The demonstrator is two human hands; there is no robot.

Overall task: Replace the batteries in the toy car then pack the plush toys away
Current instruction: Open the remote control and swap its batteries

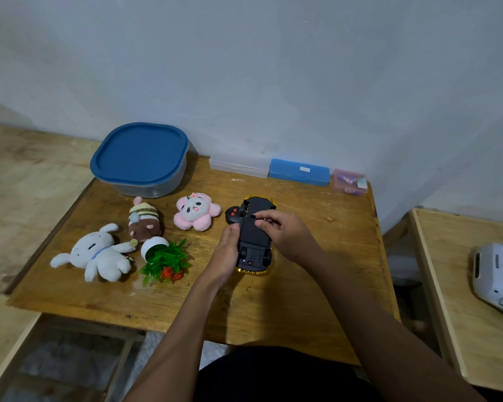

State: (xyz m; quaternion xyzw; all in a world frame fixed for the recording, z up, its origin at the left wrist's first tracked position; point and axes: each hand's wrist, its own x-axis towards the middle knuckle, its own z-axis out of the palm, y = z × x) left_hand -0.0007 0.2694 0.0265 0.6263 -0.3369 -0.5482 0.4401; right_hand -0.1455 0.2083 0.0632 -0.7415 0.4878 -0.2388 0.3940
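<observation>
Now one toy car [254, 236] lies upside down right of centre on the table [302, 291], between two hands.
Its black underside faces up, gold bodywork showing at the near and far ends, four wheels visible; the left hand [226, 250] lies with fairly straight fingers against its left side, while the right hand [288, 233] curls over the middle, thumb and fingertips pinched together there, on what I cannot tell. Three plush toys lie to the left: a white plush [99, 253], a brown striped plush [144, 220] and a pink panda plush [196, 213]. One tipped plant pot [154, 245] lies near them, one black remote [233, 213] just left of the car. Far back stand one blue-lidded container [141, 158] and three small boxes: clear box [238, 166], blue box [299, 171], pink box [349, 181].
</observation>
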